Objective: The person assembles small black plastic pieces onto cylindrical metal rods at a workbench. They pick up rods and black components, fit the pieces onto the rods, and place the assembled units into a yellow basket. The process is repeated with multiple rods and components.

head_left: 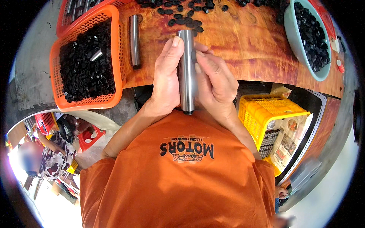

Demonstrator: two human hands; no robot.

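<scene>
A shiny metal tube [186, 72] stands almost lengthwise in front of my chest, its near end black. My left hand [166, 74] is closed around the tube, the thumb lying along its left side near the far end. On the other side my right hand [217, 79] has its fingers bent, with the tips against the tube; whether a small piece is between them is hidden. Just beyond the tube's far end, small black oval pieces [178, 16] lie scattered. A second metal tube [134, 41] lies on the wooden table [251, 53] left of my hands.
An orange basket [119, 57] of small black parts stands at the left, a red basket [61, 19] of tubes behind it. At the far right is a pale blue basin [298, 49] of black pieces. A yellow crate [273, 108] sits below the table edge. Another person [57, 155] is at lower left.
</scene>
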